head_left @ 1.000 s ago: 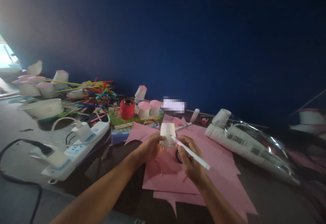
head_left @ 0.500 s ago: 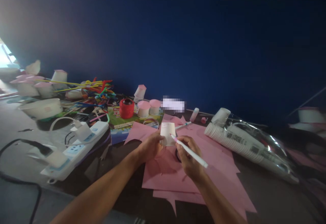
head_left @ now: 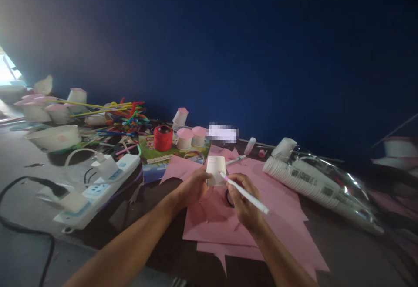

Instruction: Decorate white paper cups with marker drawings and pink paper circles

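Note:
A white paper cup point(head_left: 216, 168) with faint marks near its top is gripped by my left hand point(head_left: 194, 187) at its left side. In my right hand point(head_left: 243, 197) is a white felt-tip pen point(head_left: 250, 199) with a pink end, its tip at or very near the cup's right side; I cannot tell if it touches. Both hands are above sheets of pink paper point(head_left: 274, 230). A dark ring-shaped thing point(head_left: 229, 198) lies on the paper, partly behind my right hand. Beyond the cup lies another pen point(head_left: 235, 160).
On the left are a power strip point(head_left: 98, 191) with chargers, a white bowl point(head_left: 54, 138) and colourful pipe cleaners point(head_left: 130, 113). A red spool point(head_left: 163, 138) and pink-topped cups point(head_left: 184, 139) stand behind. At right lies a bagged stack of paper cups point(head_left: 303, 182); a glue stick point(head_left: 250, 146) stands farther back.
Hands, cup and pen keep nearly the same pose. The whole view has shifted very slightly.

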Tool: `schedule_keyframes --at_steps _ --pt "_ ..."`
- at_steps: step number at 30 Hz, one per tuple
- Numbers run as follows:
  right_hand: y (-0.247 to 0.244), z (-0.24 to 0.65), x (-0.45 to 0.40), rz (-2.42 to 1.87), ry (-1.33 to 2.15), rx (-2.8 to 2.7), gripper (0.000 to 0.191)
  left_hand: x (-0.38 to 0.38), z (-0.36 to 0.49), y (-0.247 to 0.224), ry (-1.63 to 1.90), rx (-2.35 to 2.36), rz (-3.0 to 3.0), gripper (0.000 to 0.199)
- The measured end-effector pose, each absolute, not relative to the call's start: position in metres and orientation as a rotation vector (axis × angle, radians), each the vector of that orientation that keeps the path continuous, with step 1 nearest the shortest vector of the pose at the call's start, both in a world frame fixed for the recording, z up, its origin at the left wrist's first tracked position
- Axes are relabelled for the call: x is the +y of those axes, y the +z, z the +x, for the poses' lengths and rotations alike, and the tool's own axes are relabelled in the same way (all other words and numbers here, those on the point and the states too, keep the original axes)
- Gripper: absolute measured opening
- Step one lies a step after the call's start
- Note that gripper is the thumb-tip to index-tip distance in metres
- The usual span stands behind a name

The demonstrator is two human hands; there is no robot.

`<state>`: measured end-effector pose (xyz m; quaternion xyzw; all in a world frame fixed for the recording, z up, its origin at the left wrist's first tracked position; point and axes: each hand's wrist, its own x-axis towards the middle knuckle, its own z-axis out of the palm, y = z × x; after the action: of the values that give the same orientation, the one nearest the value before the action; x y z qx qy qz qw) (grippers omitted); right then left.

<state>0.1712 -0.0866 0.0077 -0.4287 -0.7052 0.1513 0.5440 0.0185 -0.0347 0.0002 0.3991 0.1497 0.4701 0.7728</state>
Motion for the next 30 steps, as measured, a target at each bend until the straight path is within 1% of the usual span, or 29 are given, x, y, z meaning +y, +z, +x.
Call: schedule_keyframes --at_steps 23,30 --pt "0.0097 0.1727 -0.0862 -0.995 0.332 -1.727 0.012 -0.0344 0.0173 -0.0019 1.027 0.325 0.888 0.039" --pt "0.0085 0.1749 -0.086 -0.982 0.369 -1.736 0.012 -0.0353 0.0167 -0.0003 1.015 0.333 0.897 0.032"
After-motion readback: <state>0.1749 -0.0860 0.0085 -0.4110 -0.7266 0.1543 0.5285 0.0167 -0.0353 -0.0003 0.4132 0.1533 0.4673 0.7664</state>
